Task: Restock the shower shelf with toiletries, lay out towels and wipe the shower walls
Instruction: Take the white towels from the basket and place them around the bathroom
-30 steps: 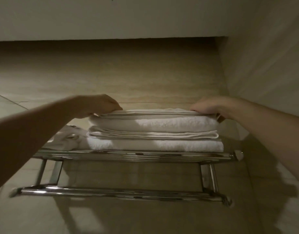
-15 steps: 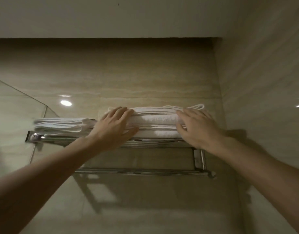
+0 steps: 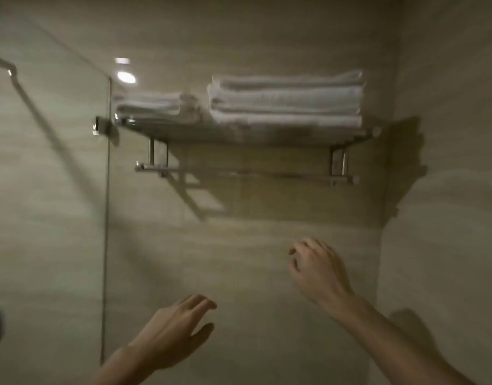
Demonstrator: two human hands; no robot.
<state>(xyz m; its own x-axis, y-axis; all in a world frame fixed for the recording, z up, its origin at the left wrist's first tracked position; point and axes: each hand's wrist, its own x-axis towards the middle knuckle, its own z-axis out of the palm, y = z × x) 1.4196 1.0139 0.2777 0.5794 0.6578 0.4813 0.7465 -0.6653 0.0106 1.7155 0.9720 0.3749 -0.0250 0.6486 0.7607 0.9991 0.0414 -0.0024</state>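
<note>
Tall stack of folded white towels (image 3: pixel 286 100) sits on right part of chrome wall-mounted towel rack (image 3: pixel 247 134); a lower folded white pile (image 3: pixel 150 104) lies at its left end, beside the glass shower panel (image 3: pixel 44 190). Left hand (image 3: pixel 174 330) and right hand (image 3: pixel 318 269) hang well below rack, fingers loose, holding nothing.
</note>
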